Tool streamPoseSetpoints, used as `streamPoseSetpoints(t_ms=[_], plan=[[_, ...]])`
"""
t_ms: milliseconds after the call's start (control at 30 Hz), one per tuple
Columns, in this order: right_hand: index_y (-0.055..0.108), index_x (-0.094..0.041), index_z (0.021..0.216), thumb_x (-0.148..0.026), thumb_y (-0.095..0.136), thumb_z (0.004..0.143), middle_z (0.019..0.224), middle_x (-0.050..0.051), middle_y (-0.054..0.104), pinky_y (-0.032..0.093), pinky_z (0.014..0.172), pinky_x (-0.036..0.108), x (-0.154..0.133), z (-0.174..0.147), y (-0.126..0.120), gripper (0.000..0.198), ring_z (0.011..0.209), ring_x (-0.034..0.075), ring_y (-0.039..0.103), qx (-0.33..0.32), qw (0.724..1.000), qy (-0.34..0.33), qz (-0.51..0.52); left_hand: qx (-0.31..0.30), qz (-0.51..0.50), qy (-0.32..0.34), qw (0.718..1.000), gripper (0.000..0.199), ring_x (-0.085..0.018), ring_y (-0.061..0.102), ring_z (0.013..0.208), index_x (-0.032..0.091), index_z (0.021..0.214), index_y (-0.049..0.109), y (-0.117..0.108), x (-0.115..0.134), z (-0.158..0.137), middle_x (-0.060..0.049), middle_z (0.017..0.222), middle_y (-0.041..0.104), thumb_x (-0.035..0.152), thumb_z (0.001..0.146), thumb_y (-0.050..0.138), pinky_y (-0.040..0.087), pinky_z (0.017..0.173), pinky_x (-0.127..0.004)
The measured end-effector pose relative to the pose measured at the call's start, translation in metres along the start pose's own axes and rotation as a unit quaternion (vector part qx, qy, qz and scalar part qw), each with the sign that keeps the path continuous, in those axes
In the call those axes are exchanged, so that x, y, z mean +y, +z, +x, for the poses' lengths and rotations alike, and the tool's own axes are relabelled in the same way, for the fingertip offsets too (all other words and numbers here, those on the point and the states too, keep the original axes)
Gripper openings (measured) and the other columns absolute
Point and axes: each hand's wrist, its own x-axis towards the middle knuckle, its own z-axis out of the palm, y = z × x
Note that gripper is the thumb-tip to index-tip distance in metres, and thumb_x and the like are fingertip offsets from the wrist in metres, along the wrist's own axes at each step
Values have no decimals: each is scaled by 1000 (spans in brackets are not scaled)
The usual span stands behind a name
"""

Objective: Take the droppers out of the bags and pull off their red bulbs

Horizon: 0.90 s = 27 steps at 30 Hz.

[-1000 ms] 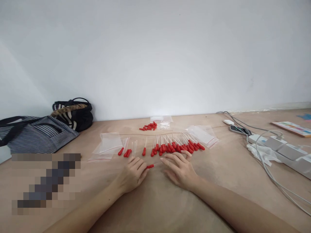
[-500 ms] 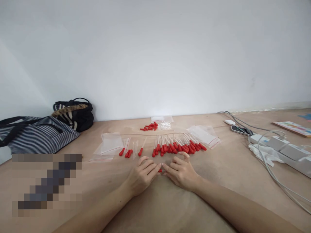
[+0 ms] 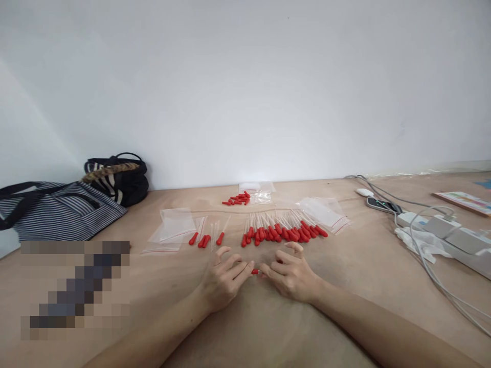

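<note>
Between the fingertips of my left hand (image 3: 226, 280) is a small red rubber bulb (image 3: 254, 272). My right hand (image 3: 290, 277) pinches a clear dropper tube (image 3: 260, 272); only its end shows, meeting the bulb, and the rest is hidden by the fingers. Just beyond both hands lies a row of droppers (image 3: 278, 232), red bulbs toward me and thin clear stems pointing away. Left of that row are a few more droppers (image 3: 204, 241) and some bare clear tubes (image 3: 215, 232). Farther back sit loose red bulbs (image 3: 237, 199) beside a heap of clear tubes (image 3: 263, 198).
Clear zip bags lie on the left (image 3: 174, 227) and right (image 3: 326, 212) of the droppers. At the right are a power strip (image 3: 460, 243) with cables and a crumpled tissue (image 3: 420, 245). A striped bag (image 3: 72, 212) and a black bag (image 3: 130, 184) stand at the left.
My hands have drawn slightly apart at the fingertips, so more of the red bulb shows between them. The row of droppers has not changed.
</note>
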Motion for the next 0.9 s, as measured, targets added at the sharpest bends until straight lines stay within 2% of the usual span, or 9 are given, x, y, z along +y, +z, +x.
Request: streamPoseSetpoints(t_ms=[267, 467, 567, 667, 733, 833, 900], plan=[[59, -19, 82, -20, 47, 86, 47, -7, 50, 18, 89, 37, -1, 3, -3, 13, 60, 9, 43, -4, 1000, -4, 6, -6, -36, -7, 999, 25, -16, 59, 78, 14, 90, 59, 0, 3, 2, -2, 73, 68, 8, 87, 35, 30, 79, -37], [60, -20, 82, -21, 46, 85, 48, -6, 51, 19, 85, 38, 12, -6, -5, 14, 61, 10, 43, -25, 999, 40, 26, 6, -33, -43, 999, 25, -15, 59, 69, 15, 86, 60, -2, -11, -9, -1, 71, 68, 8, 86, 36, 32, 66, -31], [61, -21, 83, -21, 48, 84, 50, -4, 52, 22, 80, 36, 20, -10, -7, 13, 61, 11, 42, -35, 995, 88, 26, 5, -43, -104, 994, 20, -14, 58, 66, 17, 88, 60, -1, -23, -16, 0, 72, 68, 14, 87, 40, 36, 63, -28], [62, -22, 91, -23, 48, 84, 54, -3, 54, 22, 80, 37, 21, -10, -5, 16, 63, 12, 44, -36, 994, 96, 44, -6, -91, -164, 982, 20, -13, 58, 72, 18, 96, 59, 0, -34, -18, -3, 82, 65, 20, 87, 41, 43, 66, -25], [60, -20, 100, -21, 45, 84, 59, -2, 57, 23, 80, 37, 20, -10, -4, 22, 66, 13, 45, -49, 991, 111, 51, -4, -79, -226, 971, 24, -14, 58, 75, 17, 97, 60, -1, -45, -22, -6, 85, 61, 22, 87, 38, 45, 68, -24], [54, -17, 112, -16, 40, 84, 67, 1, 60, 23, 78, 38, 21, -11, -3, 32, 71, 15, 46, -84, 985, 140, 47, -17, 5, -346, 938, 31, -17, 58, 73, 12, 98, 60, -7, -71, -35, -9, 83, 56, 23, 84, 35, 47, 68, -28], [52, -17, 115, -15, 39, 83, 71, 2, 61, 23, 78, 38, 21, -12, -3, 35, 74, 15, 47, -96, 984, 146, 46, -55, 40, -415, 907, 33, -18, 58, 68, 10, 100, 59, -12, -88, -47, -8, 80, 56, 25, 80, 37, 47, 67, -29]])
